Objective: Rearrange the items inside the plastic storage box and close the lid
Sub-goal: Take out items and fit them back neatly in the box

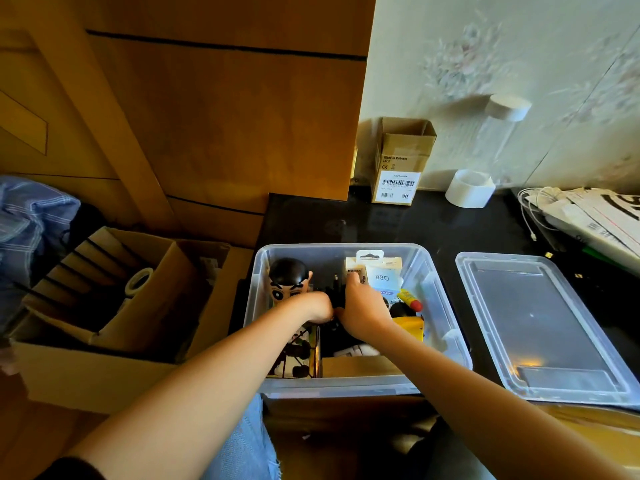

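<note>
Head view: your two hands inside clear plastic storage box (pixel 446 306) on black tabletop (pixel 433 223). Your left hand (pixel 317 306) curled, knuckles up, among dark stuff; can't tell what it holds. Cartoon boy figure (pixel 289 280) just past it. Your right hand (pixel 362 304) touches left one, fingertips on white Belkin box (pixel 354 270); grip hidden. Yellow tube (pixel 408 298) just right of right hand. Lid (pixel 540 323) off, flat, well right of that hand.

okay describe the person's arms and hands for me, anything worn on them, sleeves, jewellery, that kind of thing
Both forearms are bare down to the left hand and the right hand, with no watch, bracelet or ring showing. A dark sleeve edge shows high on the left arm at the frame's bottom. The right arm's sleeve is out of frame.
</note>
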Demonstrator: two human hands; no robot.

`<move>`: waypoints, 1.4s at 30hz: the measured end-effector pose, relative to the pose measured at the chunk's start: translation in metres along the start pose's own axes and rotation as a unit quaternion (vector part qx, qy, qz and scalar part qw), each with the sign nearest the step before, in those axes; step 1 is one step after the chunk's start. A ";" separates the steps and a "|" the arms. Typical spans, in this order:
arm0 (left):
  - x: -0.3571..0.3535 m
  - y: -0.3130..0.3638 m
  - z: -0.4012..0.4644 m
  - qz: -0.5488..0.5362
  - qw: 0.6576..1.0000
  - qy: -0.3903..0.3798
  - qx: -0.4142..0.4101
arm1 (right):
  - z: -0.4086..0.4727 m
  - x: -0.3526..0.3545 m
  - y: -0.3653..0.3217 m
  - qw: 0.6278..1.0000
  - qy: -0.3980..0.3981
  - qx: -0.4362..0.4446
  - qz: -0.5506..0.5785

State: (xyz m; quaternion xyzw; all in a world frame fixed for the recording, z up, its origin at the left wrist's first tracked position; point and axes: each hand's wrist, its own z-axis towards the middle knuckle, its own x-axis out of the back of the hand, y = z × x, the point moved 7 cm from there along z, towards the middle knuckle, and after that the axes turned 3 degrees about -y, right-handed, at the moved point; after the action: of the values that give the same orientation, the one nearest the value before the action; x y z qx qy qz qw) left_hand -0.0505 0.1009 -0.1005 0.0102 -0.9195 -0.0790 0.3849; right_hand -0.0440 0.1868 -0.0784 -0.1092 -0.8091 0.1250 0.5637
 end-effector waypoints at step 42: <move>-0.008 -0.002 0.003 -0.010 0.999 -0.021 -0.043 | 0.007 0.000 -0.006 0.999 -0.025 0.018 -0.019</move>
State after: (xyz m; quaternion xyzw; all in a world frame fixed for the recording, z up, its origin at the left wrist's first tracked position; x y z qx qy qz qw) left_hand -0.0475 0.1002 -0.1088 0.0012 -0.9231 -0.1229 0.3643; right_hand -0.0513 0.1802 -0.0787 -0.0806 -0.8226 0.1319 0.5472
